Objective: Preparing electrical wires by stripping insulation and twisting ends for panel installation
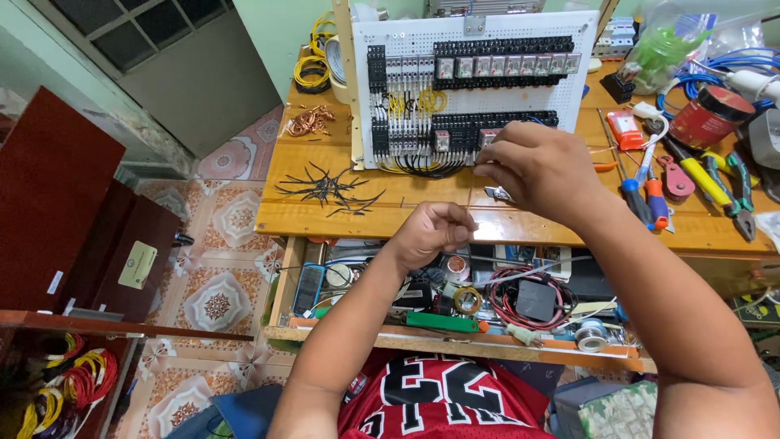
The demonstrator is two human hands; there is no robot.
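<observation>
Head view: my right hand (532, 167) pinches something too small to tell at the white panel (471, 81); my left hand (435, 230) is curled shut above the open drawer (455, 345).

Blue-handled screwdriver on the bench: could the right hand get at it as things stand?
Probably yes. The blue-handled screwdriver lies uncovered on the bench just beside the right hand, with nothing between them.

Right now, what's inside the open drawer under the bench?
The drawer holds a red wire coil, tape rolls, solder spool and a green tool. The left hand and forearm cover its middle.
</observation>
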